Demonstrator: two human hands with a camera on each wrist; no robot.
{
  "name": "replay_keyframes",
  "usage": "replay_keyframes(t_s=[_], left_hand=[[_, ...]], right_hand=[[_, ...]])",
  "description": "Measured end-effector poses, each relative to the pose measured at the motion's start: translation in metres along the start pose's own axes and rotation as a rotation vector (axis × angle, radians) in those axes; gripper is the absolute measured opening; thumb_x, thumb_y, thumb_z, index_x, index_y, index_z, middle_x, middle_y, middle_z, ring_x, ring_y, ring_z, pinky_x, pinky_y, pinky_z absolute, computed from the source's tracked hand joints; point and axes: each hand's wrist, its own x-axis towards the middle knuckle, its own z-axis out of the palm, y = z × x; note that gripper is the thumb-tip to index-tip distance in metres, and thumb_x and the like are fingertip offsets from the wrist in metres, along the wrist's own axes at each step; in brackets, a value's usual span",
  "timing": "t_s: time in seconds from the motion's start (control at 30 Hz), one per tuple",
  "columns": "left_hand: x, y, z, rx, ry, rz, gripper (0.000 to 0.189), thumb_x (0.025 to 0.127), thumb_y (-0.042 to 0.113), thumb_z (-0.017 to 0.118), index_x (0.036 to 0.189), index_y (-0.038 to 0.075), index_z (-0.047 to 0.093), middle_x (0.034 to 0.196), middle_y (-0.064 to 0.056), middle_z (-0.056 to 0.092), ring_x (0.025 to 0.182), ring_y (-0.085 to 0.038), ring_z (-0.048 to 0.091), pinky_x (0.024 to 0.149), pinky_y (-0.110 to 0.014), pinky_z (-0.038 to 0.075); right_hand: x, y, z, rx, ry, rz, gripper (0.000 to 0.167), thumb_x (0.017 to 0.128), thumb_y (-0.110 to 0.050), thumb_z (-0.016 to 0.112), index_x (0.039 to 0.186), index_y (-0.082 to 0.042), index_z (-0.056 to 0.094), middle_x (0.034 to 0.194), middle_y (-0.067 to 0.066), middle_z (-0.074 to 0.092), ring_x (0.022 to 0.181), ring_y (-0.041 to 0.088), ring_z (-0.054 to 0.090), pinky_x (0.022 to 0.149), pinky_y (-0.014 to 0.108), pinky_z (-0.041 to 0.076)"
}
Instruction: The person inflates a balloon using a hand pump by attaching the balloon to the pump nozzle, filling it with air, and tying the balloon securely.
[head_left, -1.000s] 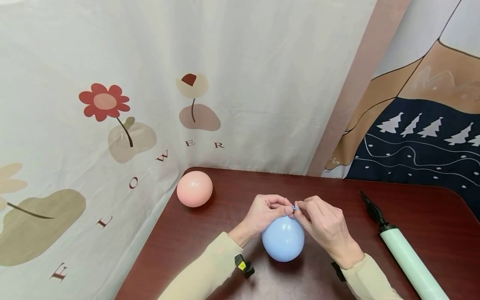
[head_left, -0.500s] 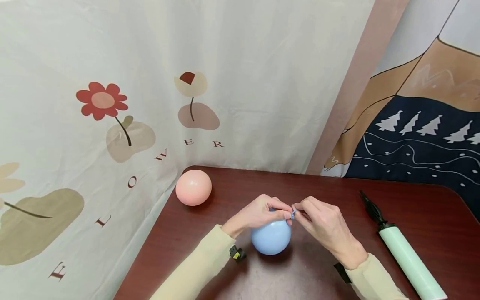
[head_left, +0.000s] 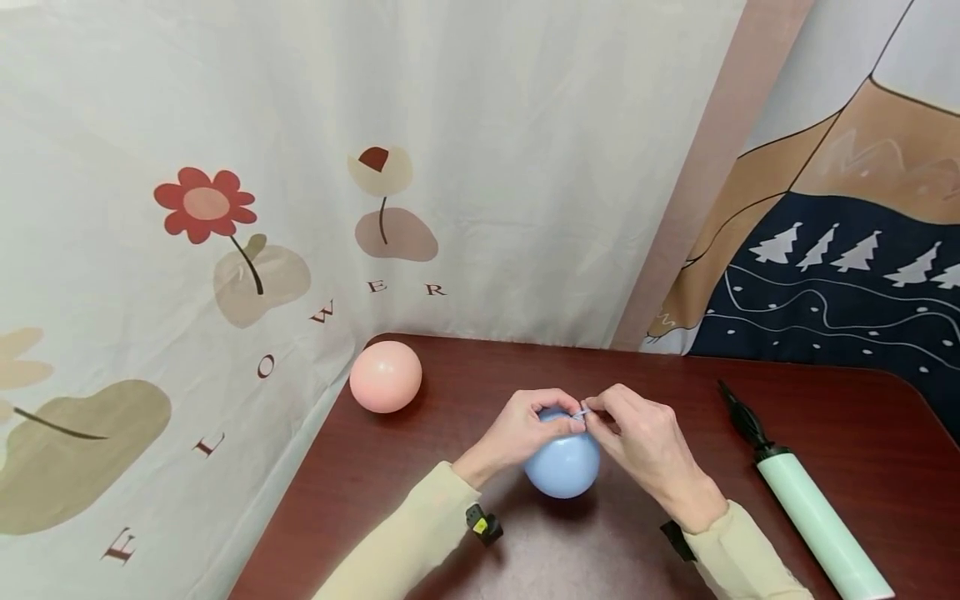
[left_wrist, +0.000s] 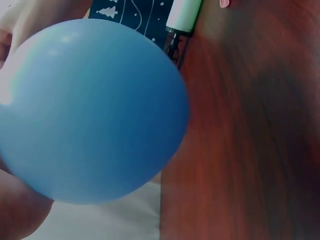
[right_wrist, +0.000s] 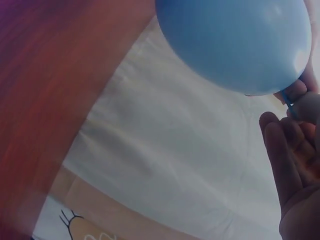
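A round, inflated blue balloon hangs below both hands in the head view, its neck up between the fingertips. My left hand pinches the neck between thumb and forefinger. From the other side my right hand pinches the stretched end of the neck. The balloon fills much of the left wrist view and hides most of the left hand there. In the right wrist view the thin blue neck shows beside the right hand's fingers.
A pink balloon sits at the table's far left corner. To the right lies a mint green hand pump with a black nozzle. The dark red table ends at a printed curtain.
The blue balloon swung left with the left hand, then came back right and now sits slightly higher than at first. Both hands keep pinching at its neck.
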Motion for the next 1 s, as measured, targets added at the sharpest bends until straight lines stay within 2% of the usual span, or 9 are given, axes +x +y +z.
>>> replay_keyframes(t_s=[0.03,0.13,0.3,0.47,0.67,0.73,0.83,0.93,1.0], left_hand=[[0.000,-0.001,0.001,-0.020,0.017,0.001,0.010,0.092,0.011,0.079,0.098,0.005,0.074,0.095,-0.004,0.074,0.092,-0.007,0.064,0.081,-0.027,0.053],[-0.001,-0.004,0.002,-0.100,0.005,-0.002,0.011,0.095,0.008,0.076,0.100,-0.002,0.075,0.093,-0.012,0.076,0.090,-0.008,0.068,0.080,-0.026,0.054],[-0.002,-0.006,0.000,-0.247,-0.068,-0.062,0.018,0.098,0.004,0.070,0.106,-0.011,0.072,0.085,-0.014,0.076,0.087,-0.008,0.071,0.078,-0.023,0.053],[-0.002,-0.003,0.004,-0.386,-0.037,-0.141,0.030,0.097,0.009,0.072,0.109,-0.018,0.067,0.078,0.002,0.074,0.083,-0.008,0.070,0.075,-0.021,0.054],[-0.004,-0.003,0.010,-0.502,-0.050,-0.187,0.047,0.095,0.018,0.077,0.114,-0.023,0.062,0.078,0.003,0.074,0.085,-0.009,0.071,0.078,-0.022,0.055],[-0.006,-0.004,0.011,-0.536,-0.079,-0.198,0.049,0.094,0.021,0.078,0.114,-0.022,0.063,0.078,0.002,0.074,0.087,-0.010,0.070,0.078,-0.023,0.055],[-0.007,-0.006,0.011,-0.593,-0.090,-0.230,0.033,0.095,0.020,0.077,0.105,-0.011,0.074,0.079,0.002,0.074,0.091,-0.012,0.069,0.080,-0.024,0.055],[-0.006,-0.009,0.012,-0.618,-0.048,-0.264,0.015,0.098,0.017,0.073,0.101,0.004,0.079,0.080,0.002,0.074,0.091,-0.012,0.068,0.081,-0.025,0.055],[-0.005,-0.009,0.012,-0.603,0.006,-0.272,0.018,0.099,0.017,0.072,0.105,0.000,0.078,0.080,0.003,0.074,0.091,-0.012,0.068,0.081,-0.025,0.054]], right_hand=[[0.000,-0.001,0.000,0.004,0.000,0.011,0.002,0.093,-0.011,0.070,0.092,-0.011,0.071,0.085,-0.003,0.068,0.065,0.005,0.059,0.058,0.023,0.055],[0.001,-0.001,0.000,0.032,0.003,0.005,0.024,0.076,0.004,0.080,0.093,-0.011,0.072,0.086,-0.003,0.070,0.065,0.004,0.059,0.056,0.019,0.053],[0.003,0.000,-0.004,0.110,-0.084,-0.005,0.033,0.074,0.009,0.084,0.096,-0.013,0.073,0.089,-0.005,0.071,0.068,0.005,0.061,0.059,0.017,0.052],[0.008,0.004,-0.008,0.167,-0.176,0.011,0.034,0.078,0.011,0.082,0.099,-0.015,0.073,0.092,-0.007,0.070,0.074,0.005,0.061,0.064,0.016,0.051],[0.013,0.012,-0.017,0.341,-0.289,0.047,0.034,0.083,0.013,0.077,0.102,-0.016,0.075,0.094,-0.008,0.072,0.075,0.002,0.060,0.065,0.013,0.049],[0.014,0.016,-0.021,0.409,-0.331,0.049,0.033,0.085,0.011,0.077,0.103,-0.016,0.076,0.095,-0.008,0.073,0.076,0.002,0.061,0.066,0.014,0.050],[0.015,0.020,-0.025,0.489,-0.381,0.067,0.029,0.088,0.008,0.075,0.109,-0.013,0.078,0.097,-0.007,0.075,0.078,0.004,0.065,0.068,0.016,0.053],[0.015,0.020,-0.028,0.497,-0.376,0.136,0.030,0.092,0.009,0.070,0.116,-0.008,0.077,0.099,-0.004,0.076,0.080,0.006,0.068,0.069,0.020,0.056],[0.014,0.017,-0.029,0.445,-0.343,0.220,0.029,0.093,0.006,0.069,0.116,-0.010,0.076,0.098,-0.006,0.076,0.082,0.005,0.068,0.069,0.022,0.058]])
